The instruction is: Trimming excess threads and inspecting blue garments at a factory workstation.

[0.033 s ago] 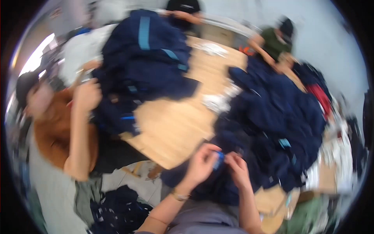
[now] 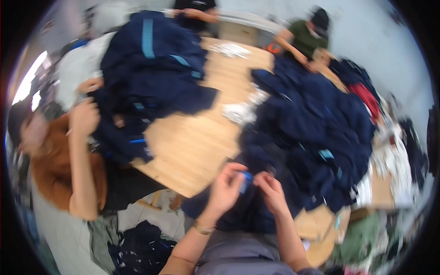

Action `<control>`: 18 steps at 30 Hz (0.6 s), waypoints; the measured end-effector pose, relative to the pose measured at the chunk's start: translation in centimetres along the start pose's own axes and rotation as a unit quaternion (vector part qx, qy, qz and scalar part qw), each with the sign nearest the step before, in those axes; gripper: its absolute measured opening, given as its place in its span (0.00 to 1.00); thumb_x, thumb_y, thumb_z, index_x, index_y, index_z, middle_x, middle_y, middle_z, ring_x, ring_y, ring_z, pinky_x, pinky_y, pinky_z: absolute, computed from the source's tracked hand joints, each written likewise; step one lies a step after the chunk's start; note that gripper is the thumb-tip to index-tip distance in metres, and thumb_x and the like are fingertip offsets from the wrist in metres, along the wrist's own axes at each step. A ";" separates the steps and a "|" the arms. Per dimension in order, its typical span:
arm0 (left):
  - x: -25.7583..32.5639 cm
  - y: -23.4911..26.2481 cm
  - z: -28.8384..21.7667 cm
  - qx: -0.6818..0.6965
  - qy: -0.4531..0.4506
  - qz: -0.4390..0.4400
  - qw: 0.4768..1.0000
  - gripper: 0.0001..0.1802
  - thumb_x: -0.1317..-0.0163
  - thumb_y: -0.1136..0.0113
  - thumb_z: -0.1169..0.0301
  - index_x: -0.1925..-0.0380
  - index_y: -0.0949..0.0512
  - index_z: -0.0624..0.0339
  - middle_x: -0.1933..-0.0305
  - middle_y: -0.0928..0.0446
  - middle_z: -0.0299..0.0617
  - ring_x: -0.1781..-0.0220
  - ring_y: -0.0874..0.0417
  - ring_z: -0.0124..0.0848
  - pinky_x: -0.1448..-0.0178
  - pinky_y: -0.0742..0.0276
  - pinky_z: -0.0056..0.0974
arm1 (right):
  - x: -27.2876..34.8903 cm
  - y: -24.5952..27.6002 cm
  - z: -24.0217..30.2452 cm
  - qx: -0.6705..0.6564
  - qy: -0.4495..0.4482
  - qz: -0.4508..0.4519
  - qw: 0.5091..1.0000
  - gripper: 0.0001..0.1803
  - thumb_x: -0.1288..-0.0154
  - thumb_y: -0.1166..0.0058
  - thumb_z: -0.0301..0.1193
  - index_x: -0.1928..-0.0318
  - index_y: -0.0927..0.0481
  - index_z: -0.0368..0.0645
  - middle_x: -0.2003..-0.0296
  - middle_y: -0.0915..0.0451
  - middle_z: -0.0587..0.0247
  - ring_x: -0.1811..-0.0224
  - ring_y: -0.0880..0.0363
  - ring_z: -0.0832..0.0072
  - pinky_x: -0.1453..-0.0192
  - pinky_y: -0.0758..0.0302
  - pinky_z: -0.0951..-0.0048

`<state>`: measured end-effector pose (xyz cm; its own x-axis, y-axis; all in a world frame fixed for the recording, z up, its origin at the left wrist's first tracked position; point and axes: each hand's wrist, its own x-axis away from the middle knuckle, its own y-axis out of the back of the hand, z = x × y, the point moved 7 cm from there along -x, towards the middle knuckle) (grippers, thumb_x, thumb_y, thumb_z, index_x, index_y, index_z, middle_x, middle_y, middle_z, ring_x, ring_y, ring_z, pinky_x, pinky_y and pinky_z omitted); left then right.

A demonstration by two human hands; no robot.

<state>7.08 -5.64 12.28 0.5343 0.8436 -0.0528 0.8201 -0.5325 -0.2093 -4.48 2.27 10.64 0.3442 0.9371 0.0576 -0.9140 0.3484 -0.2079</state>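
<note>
My left hand (image 2: 223, 190) is closed round a small blue object (image 2: 246, 180); blur hides its exact kind. Close by on its right, my right hand (image 2: 272, 191) has its fingers pinched together, and what lies between them is too small to make out. Both hands are over the near part of a large heap of navy garments (image 2: 316, 119), which spreads to the right and has light-blue patches. A gold-coloured band (image 2: 204, 228) circles my left wrist.
A second navy garment heap (image 2: 151, 78) covers the far left of the wooden table (image 2: 192, 142). White scraps (image 2: 240, 112) lie mid-table. Co-workers sit at the left (image 2: 68, 160), far side (image 2: 195, 13) and far right (image 2: 305, 41). Dark cloth (image 2: 142, 247) is piled on the floor.
The whole scene has shifted left and slightly up in the picture as the view turned. My hands keep nearly the same pose, with the blue object still in the left one.
</note>
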 end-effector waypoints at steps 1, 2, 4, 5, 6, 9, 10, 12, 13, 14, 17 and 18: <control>-0.3 0.0 -0.3 -0.024 0.010 0.011 1.000 0.10 0.39 0.49 0.80 0.58 0.28 0.63 0.64 0.24 0.38 0.62 0.24 0.22 0.54 0.28 0.28 | 0.0 0.2 0.2 -0.036 0.013 -0.011 0.999 0.10 0.31 0.56 0.32 0.68 0.28 0.40 0.68 0.30 0.70 0.62 0.32 0.81 0.52 0.37 0.80; -0.8 -0.5 -0.7 -0.053 -0.009 0.011 0.998 0.10 0.40 0.48 0.79 0.57 0.28 0.64 0.64 0.24 0.39 0.61 0.23 0.24 0.53 0.28 0.29 | 0.2 1.2 0.5 -0.056 0.019 -0.035 0.998 0.10 0.31 0.56 0.32 0.67 0.28 0.40 0.68 0.29 0.70 0.62 0.33 0.82 0.51 0.38 0.80; -1.3 -1.7 -2.1 -0.147 -0.108 -0.010 0.983 0.10 0.42 0.45 0.78 0.59 0.28 0.65 0.63 0.23 0.42 0.61 0.22 0.29 0.53 0.28 0.31 | 1.2 3.6 0.5 -0.079 0.022 -0.089 0.993 0.09 0.31 0.55 0.32 0.67 0.27 0.40 0.68 0.28 0.70 0.61 0.33 0.82 0.50 0.39 0.81; -0.9 -2.0 -2.9 -0.221 -0.134 -0.037 0.965 0.09 0.42 0.44 0.77 0.61 0.27 0.66 0.64 0.23 0.42 0.62 0.22 0.28 0.55 0.28 0.30 | 1.8 4.4 0.8 -0.093 0.034 -0.105 0.990 0.09 0.31 0.55 0.32 0.66 0.27 0.40 0.68 0.28 0.70 0.61 0.33 0.82 0.50 0.39 0.81; -0.6 -2.1 -4.1 -0.293 -0.163 -0.062 0.940 0.07 0.42 0.43 0.77 0.64 0.26 0.66 0.65 0.22 0.42 0.64 0.22 0.27 0.56 0.28 0.29 | 2.3 5.1 1.0 -0.107 0.048 -0.120 0.986 0.09 0.31 0.55 0.33 0.66 0.27 0.40 0.68 0.27 0.70 0.61 0.32 0.82 0.50 0.39 0.81; 0.9 -1.8 -2.3 -0.228 0.046 0.012 0.973 0.08 0.40 0.42 0.72 0.65 0.24 0.67 0.65 0.21 0.41 0.67 0.24 0.24 0.64 0.28 0.26 | 3.3 5.9 0.7 -0.130 0.056 -0.130 0.981 0.09 0.31 0.55 0.32 0.65 0.26 0.40 0.67 0.27 0.68 0.60 0.32 0.81 0.49 0.38 0.80; 1.6 -1.5 -1.7 -0.227 0.047 0.011 0.973 0.08 0.40 0.42 0.72 0.65 0.24 0.67 0.65 0.21 0.41 0.67 0.24 0.24 0.64 0.28 0.26 | 3.4 5.8 0.7 -0.145 0.063 -0.127 0.979 0.09 0.31 0.55 0.32 0.65 0.26 0.40 0.67 0.27 0.68 0.60 0.32 0.81 0.49 0.38 0.80; 3.4 -2.5 1.9 -0.023 0.189 0.106 0.976 0.13 0.36 0.45 0.65 0.62 0.22 0.67 0.62 0.21 0.40 0.72 0.26 0.21 0.73 0.32 0.23 | 3.6 5.3 0.9 -0.174 0.056 -0.119 0.976 0.09 0.31 0.56 0.32 0.66 0.27 0.40 0.67 0.27 0.68 0.59 0.32 0.81 0.48 0.38 0.79; 4.2 -2.7 2.9 -0.014 0.226 0.115 0.967 0.19 0.33 0.51 0.60 0.58 0.23 0.67 0.58 0.21 0.40 0.71 0.27 0.20 0.75 0.33 0.23 | 3.6 5.0 0.9 -0.204 0.050 -0.111 0.971 0.10 0.31 0.56 0.32 0.66 0.27 0.41 0.67 0.27 0.67 0.59 0.32 0.80 0.48 0.38 0.79; 5.0 -3.1 3.8 0.048 0.283 0.095 0.953 0.20 0.33 0.52 0.57 0.57 0.23 0.65 0.58 0.22 0.40 0.71 0.28 0.21 0.73 0.33 0.24 | 3.6 4.8 1.0 -0.206 0.049 -0.107 0.972 0.10 0.31 0.56 0.32 0.66 0.27 0.41 0.67 0.27 0.67 0.59 0.32 0.80 0.48 0.38 0.79; 6.3 -6.0 4.7 0.365 0.440 0.048 0.819 0.16 0.33 0.52 0.58 0.58 0.23 0.58 0.63 0.22 0.36 0.70 0.28 0.22 0.75 0.38 0.24 | 3.8 4.5 0.9 -0.211 0.059 -0.100 0.971 0.10 0.31 0.56 0.33 0.68 0.28 0.41 0.67 0.28 0.67 0.59 0.32 0.79 0.48 0.38 0.78; 6.3 -6.0 5.2 0.364 0.438 0.043 0.821 0.16 0.33 0.52 0.58 0.58 0.23 0.58 0.63 0.22 0.36 0.70 0.28 0.22 0.75 0.38 0.24 | 3.8 4.2 0.8 -0.209 0.053 -0.087 0.973 0.10 0.31 0.56 0.33 0.68 0.28 0.42 0.68 0.28 0.68 0.59 0.32 0.79 0.48 0.38 0.78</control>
<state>4.45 3.22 8.11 0.7879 0.2627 0.5569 0.6017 -0.1367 -0.7869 -7.13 7.33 10.74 0.5265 0.8496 0.0322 -0.6797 0.4434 -0.5842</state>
